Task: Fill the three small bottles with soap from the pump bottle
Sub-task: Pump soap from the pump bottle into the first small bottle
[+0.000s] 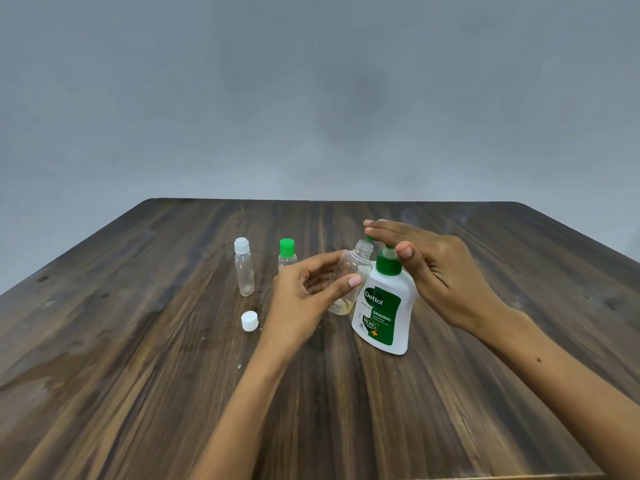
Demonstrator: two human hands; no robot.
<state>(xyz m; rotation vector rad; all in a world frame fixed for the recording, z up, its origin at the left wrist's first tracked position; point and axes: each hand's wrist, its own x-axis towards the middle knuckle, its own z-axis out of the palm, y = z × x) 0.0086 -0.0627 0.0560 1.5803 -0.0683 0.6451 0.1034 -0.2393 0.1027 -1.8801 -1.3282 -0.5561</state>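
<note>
Wooden table [138, 341]: flat right hand [433, 271] presses pump bottle [384, 306].

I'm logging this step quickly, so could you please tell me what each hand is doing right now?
Left hand: grips the uncapped small bottle.
Right hand: open, flat fingers pressing the pump bottle head.

- A dark wooden surface [138, 358] with streaked grain fills the lower half of the view.
- A plain grey wall [311, 98] rises behind its far edge.
</note>
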